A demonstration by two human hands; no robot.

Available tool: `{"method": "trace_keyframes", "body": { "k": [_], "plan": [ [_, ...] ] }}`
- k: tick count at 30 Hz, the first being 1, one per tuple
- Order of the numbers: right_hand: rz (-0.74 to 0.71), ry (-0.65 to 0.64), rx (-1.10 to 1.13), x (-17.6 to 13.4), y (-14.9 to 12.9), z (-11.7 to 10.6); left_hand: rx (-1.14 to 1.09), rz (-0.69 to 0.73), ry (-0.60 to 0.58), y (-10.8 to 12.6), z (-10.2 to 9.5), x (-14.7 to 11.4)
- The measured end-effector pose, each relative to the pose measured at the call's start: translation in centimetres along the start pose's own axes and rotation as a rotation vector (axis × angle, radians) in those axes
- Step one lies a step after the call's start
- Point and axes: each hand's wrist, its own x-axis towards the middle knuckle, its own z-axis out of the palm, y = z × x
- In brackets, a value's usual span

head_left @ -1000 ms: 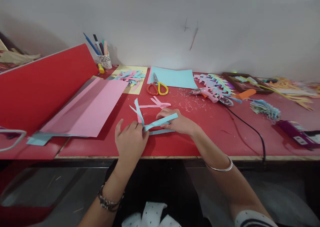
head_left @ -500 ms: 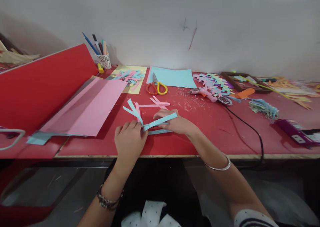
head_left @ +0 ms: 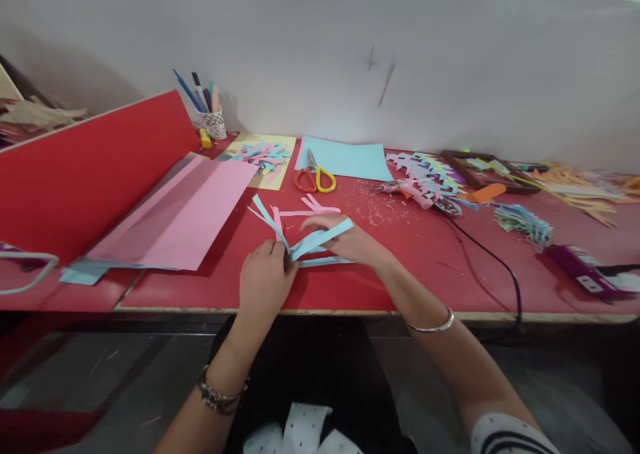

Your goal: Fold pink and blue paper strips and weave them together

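Both hands on crossed paper strips: left hand pinching the crossing to pin it, right hand gripping a blue strip's end, steadying.

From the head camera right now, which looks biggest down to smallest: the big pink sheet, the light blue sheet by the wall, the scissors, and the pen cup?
1. Pink sheet
2. Light blue sheet
3. Scissors and pen cup: they look about alike, so I won't rank them.
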Motion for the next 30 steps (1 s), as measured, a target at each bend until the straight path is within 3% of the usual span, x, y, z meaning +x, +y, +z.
{"method": "trace_keyframes", "body": {
  "k": [7,14,23,26,30],
  "plan": [
    [-0.036,-0.081,0.091,1.6,-1.7,0.4,-0.01,-0.027,0.027,0.0,-0.1,-0.1],
    [-0.08,-0.197,0.194,2.3,-1.6,1.5,0.063,-0.103,0.001,0.2,-0.2,0.0],
    [-0.106,-0.236,0.123,1.9,-2.0,0.8,0.014,-0.25,-0.132,0.2,-0.9,0.8],
    [-0.032,-0.202,0.005,2.1,-0.7,-1.1,0.006,-0.272,-0.131,0.0,-1.0,0.8],
    [0.159,0.024,-0.336,2.3,2.4,-3.4,-0.005,-0.297,-0.131,-0.2,-0.9,0.8]
  ]
}}
